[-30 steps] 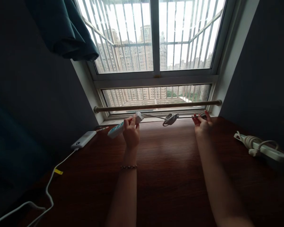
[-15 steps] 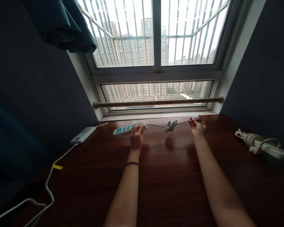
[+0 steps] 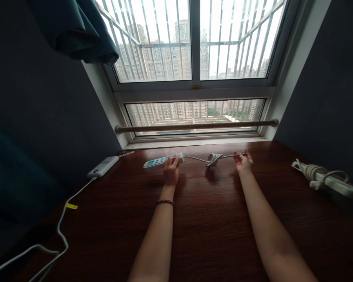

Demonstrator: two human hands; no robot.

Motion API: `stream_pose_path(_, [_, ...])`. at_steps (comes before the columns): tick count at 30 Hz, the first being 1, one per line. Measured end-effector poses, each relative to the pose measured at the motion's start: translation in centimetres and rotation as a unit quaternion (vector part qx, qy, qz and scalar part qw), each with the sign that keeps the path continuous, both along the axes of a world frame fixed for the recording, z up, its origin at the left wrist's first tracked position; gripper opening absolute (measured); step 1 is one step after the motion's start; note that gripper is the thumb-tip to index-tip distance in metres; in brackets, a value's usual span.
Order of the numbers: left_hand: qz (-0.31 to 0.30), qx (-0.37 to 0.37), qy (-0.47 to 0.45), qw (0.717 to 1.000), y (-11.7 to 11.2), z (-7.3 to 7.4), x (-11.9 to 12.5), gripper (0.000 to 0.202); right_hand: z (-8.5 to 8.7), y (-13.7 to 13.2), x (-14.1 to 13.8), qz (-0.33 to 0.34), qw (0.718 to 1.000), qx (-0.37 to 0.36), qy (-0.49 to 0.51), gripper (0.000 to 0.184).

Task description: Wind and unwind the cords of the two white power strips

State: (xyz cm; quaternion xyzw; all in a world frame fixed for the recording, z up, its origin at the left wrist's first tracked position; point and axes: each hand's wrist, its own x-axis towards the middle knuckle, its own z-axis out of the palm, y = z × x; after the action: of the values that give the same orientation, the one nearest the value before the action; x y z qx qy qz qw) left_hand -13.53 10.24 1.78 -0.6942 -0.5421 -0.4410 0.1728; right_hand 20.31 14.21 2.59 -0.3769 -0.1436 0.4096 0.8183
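A white power strip with blue sockets lies flat on the dark wooden table near the window. My left hand rests on its right end, fingers curled on it. The strip's grey cable runs right through a small coiled bundle that touches the table. My right hand pinches the cable's far end, where a dark plug sits between the fingertips, just above the tabletop.
A white power bank sits at the left with a white cord trailing toward the front edge. A second power strip with wound cable lies at the right. A rail crosses the window; a dark curtain hangs top left.
Both hands came down from in front of the rail. The power strip went from tilted in the air to flat on the table, and the cable coil now rests on the wood.
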Motion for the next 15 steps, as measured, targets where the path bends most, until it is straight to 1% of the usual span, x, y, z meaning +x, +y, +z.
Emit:
stream_pose_path(4, [-0.008,-0.010,0.008,1.000,0.0,-0.2,0.1,0.040,-1.3,0.4,0.2,-0.030,0.998,-0.044,-0.045,0.046])
stream_pose_path(7, [-0.015,-0.017,0.012,1.000,0.0,-0.3,0.2,0.041,-2.3,0.7,0.4,-0.059,0.992,-0.075,-0.080,0.047])
stream_pose_path(11, [-0.025,-0.031,0.020,0.999,0.1,-0.5,0.4,0.043,-3.3,1.2,0.7,-0.090,0.983,-0.107,-0.117,0.055])
stream_pose_path(15, [-0.028,-0.043,0.023,0.998,0.2,-0.7,0.4,0.045,-3.9,1.5,0.9,-0.087,0.977,-0.127,-0.151,0.064])
